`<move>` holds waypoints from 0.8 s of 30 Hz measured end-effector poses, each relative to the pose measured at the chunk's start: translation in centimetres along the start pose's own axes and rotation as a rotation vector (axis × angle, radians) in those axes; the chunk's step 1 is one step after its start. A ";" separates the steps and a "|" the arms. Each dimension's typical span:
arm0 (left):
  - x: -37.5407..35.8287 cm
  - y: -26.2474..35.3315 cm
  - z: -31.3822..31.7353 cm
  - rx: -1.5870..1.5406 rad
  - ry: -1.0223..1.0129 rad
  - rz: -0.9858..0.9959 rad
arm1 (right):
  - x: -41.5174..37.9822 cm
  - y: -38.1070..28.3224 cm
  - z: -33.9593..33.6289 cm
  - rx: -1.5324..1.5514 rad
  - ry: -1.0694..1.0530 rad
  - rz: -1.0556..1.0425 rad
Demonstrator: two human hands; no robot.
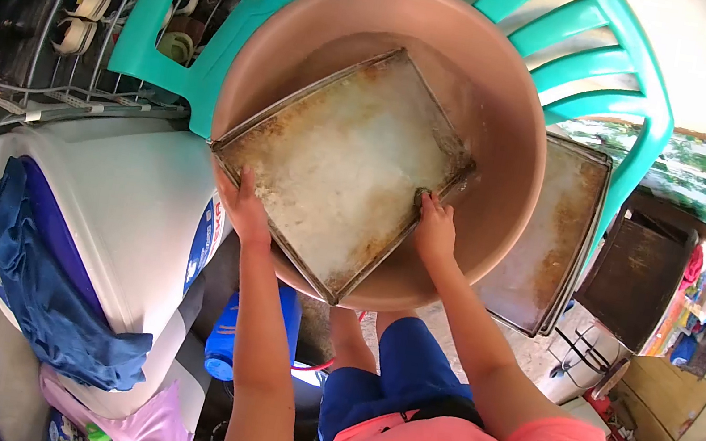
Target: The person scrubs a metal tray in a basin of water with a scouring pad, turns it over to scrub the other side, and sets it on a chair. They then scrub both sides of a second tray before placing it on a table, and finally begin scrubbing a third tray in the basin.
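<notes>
A rectangular metal tray [346,170] with brown stains lies tilted in a large round brown basin [513,108], its near corner resting over the basin's rim. My left hand [243,210] grips the tray's left edge. At the tray's right edge, my right hand [436,223] is closed on a small dark scrubbing pad [420,197] pressed to the metal. Some water shows in the basin beside the tray.
The basin sits on a green plastic chair [150,57]. A second stained tray [540,238] leans to the right, with a darker tray [636,274] beyond. A white washing machine [117,196] with blue cloth [45,295] stands left. A blue container [238,331] is below.
</notes>
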State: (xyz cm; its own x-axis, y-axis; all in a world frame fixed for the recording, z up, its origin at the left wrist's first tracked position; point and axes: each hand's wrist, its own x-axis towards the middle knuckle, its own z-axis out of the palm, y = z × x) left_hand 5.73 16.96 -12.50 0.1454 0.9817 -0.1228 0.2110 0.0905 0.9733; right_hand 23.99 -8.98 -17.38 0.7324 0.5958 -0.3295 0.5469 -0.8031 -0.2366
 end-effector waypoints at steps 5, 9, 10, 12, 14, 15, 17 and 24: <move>0.0 0.4 0.1 0.054 0.028 -0.036 | 9.7 5.6 0.6 0.041 0.025 0.217; 0.0 0.3 0.2 0.050 0.037 0.028 | 8.7 4.7 0.6 0.019 0.039 0.211; 0.0 -0.1 0.1 0.033 0.030 0.046 | 6.0 3.9 1.3 -0.034 0.037 0.129; -0.1 0.1 0.0 0.034 0.012 0.009 | 0.5 0.5 -0.1 0.003 -0.007 -0.003; -0.2 0.2 -0.1 0.044 0.007 -0.007 | -0.8 -0.2 -0.2 0.072 0.008 -0.027; -0.1 0.1 -0.1 0.053 0.009 -0.001 | 0.3 0.4 -0.2 0.090 0.029 -0.011; -0.1 0.5 0.1 0.049 0.021 0.009 | 5.1 3.3 0.9 0.128 0.094 0.052; -0.1 0.7 0.0 0.116 0.018 0.024 | 3.4 -3.8 -1.6 0.637 -0.033 0.065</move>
State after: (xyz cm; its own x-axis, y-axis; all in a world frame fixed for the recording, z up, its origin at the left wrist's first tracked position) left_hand 5.83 16.88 -11.82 0.1344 0.9864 -0.0948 0.3182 0.0476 0.9468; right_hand 25.10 -3.91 -16.19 0.7377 0.5531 -0.3870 0.1459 -0.6904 -0.7086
